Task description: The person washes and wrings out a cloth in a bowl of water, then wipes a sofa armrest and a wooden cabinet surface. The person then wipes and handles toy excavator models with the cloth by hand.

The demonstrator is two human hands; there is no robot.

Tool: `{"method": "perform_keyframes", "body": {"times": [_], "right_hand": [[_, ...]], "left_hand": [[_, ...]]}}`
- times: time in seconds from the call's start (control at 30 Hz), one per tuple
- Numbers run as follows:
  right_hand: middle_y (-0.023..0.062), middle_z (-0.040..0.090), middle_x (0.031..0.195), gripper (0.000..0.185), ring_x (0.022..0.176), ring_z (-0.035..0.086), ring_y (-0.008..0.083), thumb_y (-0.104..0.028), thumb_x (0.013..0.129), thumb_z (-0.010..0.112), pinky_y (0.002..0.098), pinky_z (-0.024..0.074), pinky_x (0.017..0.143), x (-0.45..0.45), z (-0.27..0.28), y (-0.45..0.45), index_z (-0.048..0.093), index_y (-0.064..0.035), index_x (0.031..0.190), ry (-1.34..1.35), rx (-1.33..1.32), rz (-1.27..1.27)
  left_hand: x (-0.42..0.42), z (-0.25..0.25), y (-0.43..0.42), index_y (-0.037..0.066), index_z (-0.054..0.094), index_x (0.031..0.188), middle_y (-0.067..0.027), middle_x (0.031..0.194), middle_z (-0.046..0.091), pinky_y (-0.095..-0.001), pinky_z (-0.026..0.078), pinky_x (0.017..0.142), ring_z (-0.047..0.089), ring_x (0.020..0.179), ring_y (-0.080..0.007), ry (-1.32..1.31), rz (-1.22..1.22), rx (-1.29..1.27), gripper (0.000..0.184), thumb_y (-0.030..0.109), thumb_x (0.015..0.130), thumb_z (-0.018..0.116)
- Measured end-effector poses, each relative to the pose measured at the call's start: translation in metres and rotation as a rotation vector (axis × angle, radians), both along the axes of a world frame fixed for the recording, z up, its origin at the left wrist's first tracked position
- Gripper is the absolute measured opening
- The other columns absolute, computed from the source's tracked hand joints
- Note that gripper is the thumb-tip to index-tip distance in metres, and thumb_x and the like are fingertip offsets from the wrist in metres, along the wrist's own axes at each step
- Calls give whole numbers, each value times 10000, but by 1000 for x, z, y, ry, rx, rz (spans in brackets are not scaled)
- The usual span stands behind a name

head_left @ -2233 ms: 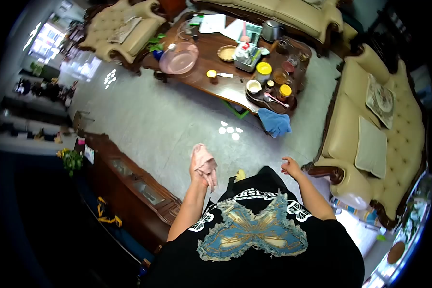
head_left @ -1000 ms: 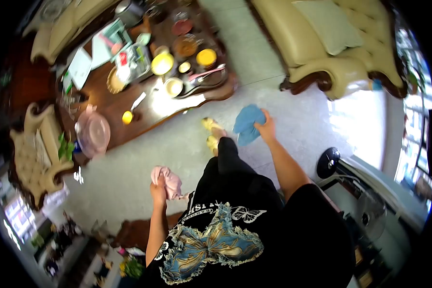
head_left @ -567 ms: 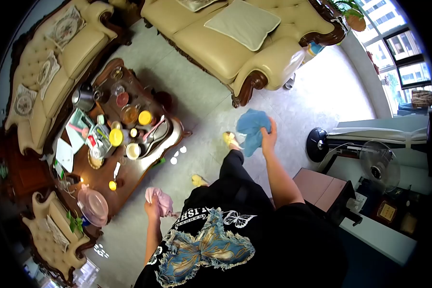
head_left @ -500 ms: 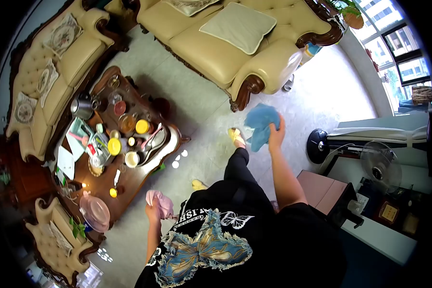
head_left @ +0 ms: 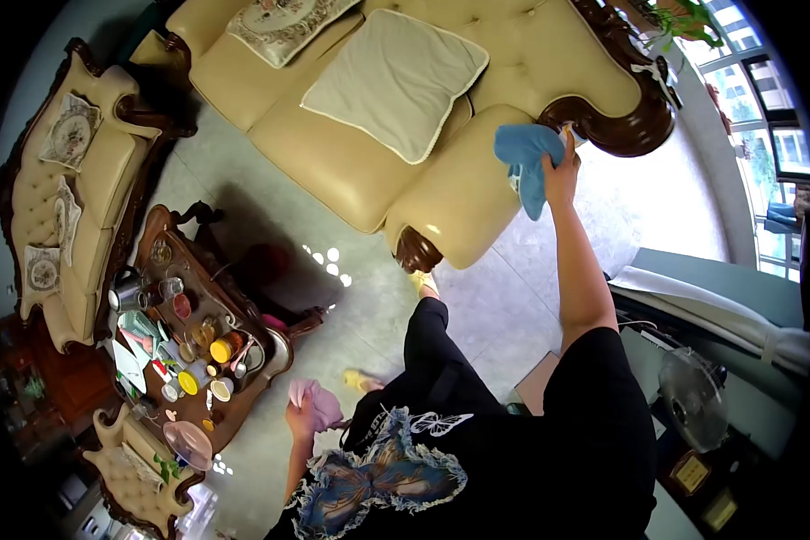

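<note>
- the left hand (head_left: 299, 416) is closed on a bunched pink cloth (head_left: 322, 405), held in the air above the floor, close to the person's front.
- the right hand (head_left: 561, 180) grips a blue cloth (head_left: 524, 148) at the end of an outstretched arm; the cloth hangs loose from the fingers.
- the blue cloth shows against the outer edge of the armrest (head_left: 468, 211) of a beige sofa (head_left: 333, 162); whether it touches the leather, i cannot tell.
- a plain pale cushion (head_left: 400, 85) lies on the sofa, near that armrest; a patterned cushion (head_left: 283, 27) sits toward the sofa's other end.
- the dark wooden worktop (head_left: 236, 427) stands well apart from the right hand, with the pink cloth nearer to it.
- a clear pinkish basin (head_left: 187, 447) is at the worktop's corner by a small armchair (head_left: 121, 468).
- a metal kettle (head_left: 128, 292) is by the worktop's far edge; a yellow-lidded jar (head_left: 189, 382) stands among crowded items nearer the middle.
- one yellow slipper (head_left: 425, 286) shows just beside the sofa's carved front corner.
</note>
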State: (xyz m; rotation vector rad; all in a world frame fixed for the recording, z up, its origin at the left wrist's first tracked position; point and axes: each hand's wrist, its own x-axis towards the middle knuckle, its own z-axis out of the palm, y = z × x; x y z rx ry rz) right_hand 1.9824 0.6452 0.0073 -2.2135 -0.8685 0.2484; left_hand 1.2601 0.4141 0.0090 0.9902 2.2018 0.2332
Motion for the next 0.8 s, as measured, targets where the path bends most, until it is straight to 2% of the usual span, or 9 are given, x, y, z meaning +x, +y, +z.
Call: {"method": "perform_keyframes", "body": {"times": [0.07, 0.1, 0.13, 0.2, 0.27, 0.4, 0.53, 0.73, 0.8], "right_hand": [[334, 343, 1520, 857, 1377, 391, 506, -426, 854, 736, 498, 401, 1102, 13, -38, 27, 299, -286, 1578, -199, 18, 67], [281, 194, 1612, 892, 1435, 262, 544, -526, 809, 763, 613, 346, 1114, 29, -73, 39, 310, -375, 1563, -130, 15, 165], [281, 194, 1612, 892, 1435, 262, 544, -526, 809, 763, 613, 346, 1114, 12, -55, 44, 310, -375, 1563, -117, -22, 176], [246, 120, 1646, 875, 1457, 172, 570, -571, 806, 747, 710, 310, 1081, -18, -49, 59, 297, -459, 1548, -153, -493, 65], [157, 144, 1659, 765, 1433, 198, 568, -568, 800, 741, 753, 308, 1048, -21, -80, 66, 406, -498, 1485, -204, -412, -16], [-9, 376, 1547, 469, 1278, 387, 426, -459, 811, 719, 595, 403, 1003, -47, -102, 63, 679, -390, 1274, -510, -317, -163], [-60, 477, 1454, 462, 1179, 418, 373, -348, 784, 728, 547, 389, 961, -115, -98, 8, 709, -351, 1246, -508, -325, 191], [-60, 503, 1427, 392, 1171, 435, 303, -257, 720, 713, 537, 402, 916, -219, -63, -55, 762, -321, 1104, -397, -278, 566], [-62, 519, 1414, 374, 1169, 444, 282, -239, 730, 699, 542, 423, 918, -231, -62, -79, 766, -332, 1085, -353, -237, 904]], "left_hand": [[47, 28, 27, -58, 691, 1066, -163, 914, 742, -367, 542, 747, 701, 856, -207, -164, -146, 101, 403, 329, 956, 673], [63, 35, 36, -50, 681, 1104, -161, 950, 741, -361, 543, 763, 698, 876, -204, -144, -174, 84, 368, 293, 973, 652], [65, 52, 34, -50, 681, 1104, -161, 950, 741, -361, 543, 763, 698, 876, -204, -137, -163, 46, 368, 293, 973, 652], [75, 52, 31, -46, 682, 1115, -161, 972, 743, -364, 544, 775, 702, 893, -213, -157, -119, 29, 376, 300, 971, 653], [82, 49, 21, -54, 676, 1108, -161, 948, 741, -364, 542, 770, 696, 881, -207, -127, -133, -2, 407, 327, 965, 664], [77, 46, -3, -35, 678, 1094, -199, 917, 737, -381, 545, 762, 718, 858, -263, 49, -282, -149, 398, 335, 947, 682], [80, 41, 1, -45, 665, 1008, -277, 879, 704, -480, 544, 715, 699, 851, -455, 115, -369, -186, 442, 380, 891, 700], [112, 23, 52, -44, 673, 1078, -274, 956, 712, -460, 551, 767, 706, 920, -433, 73, -405, -131, 457, 377, 901, 695], [116, 13, 67, -42, 675, 1100, -270, 975, 715, -455, 551, 782, 708, 938, -423, 88, -440, -99, 461, 374, 903, 695]]}}
